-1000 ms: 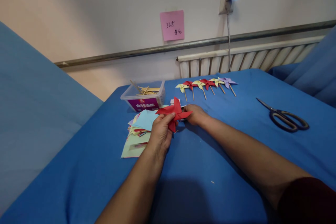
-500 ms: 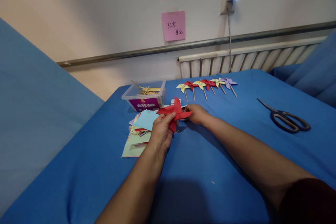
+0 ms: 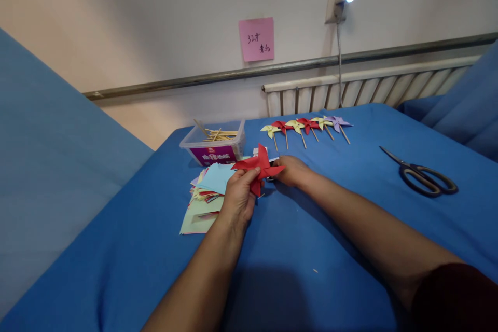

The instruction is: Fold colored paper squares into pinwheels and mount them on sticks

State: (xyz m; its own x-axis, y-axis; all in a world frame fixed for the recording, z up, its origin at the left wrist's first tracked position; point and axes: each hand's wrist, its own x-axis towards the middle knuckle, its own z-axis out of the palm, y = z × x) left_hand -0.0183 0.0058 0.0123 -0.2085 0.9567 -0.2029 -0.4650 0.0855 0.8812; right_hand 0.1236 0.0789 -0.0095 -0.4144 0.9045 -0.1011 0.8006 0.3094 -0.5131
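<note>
A red paper pinwheel (image 3: 261, 166) is pinched by my left hand (image 3: 240, 189), the thumb pressing near its centre. Just to the right, my right hand (image 3: 293, 170) is closed at a small dark and white object (image 3: 274, 162), mostly hidden behind the pinwheel and the fingers, so its kind does not show. Behind the pinwheel a small white box-like thing (image 3: 256, 151) peeks out. Left of my left hand lies a stack of coloured paper, with a light-blue sheet (image 3: 215, 178) on top and a pale green one (image 3: 194, 218) below.
Past the paper stands a clear plastic tub (image 3: 213, 145) of wooden sticks. Several finished pinwheels (image 3: 307, 125) on sticks lie in a row at the back. Black-handled scissors (image 3: 422, 174) rest on the right of the blue cloth (image 3: 342, 270). A radiator (image 3: 373, 85) runs along the wall.
My right hand has shifted very slightly beside the pinwheel, and more of the white edge of the object there shows. The left hand keeps its pinch on the pinwheel.
</note>
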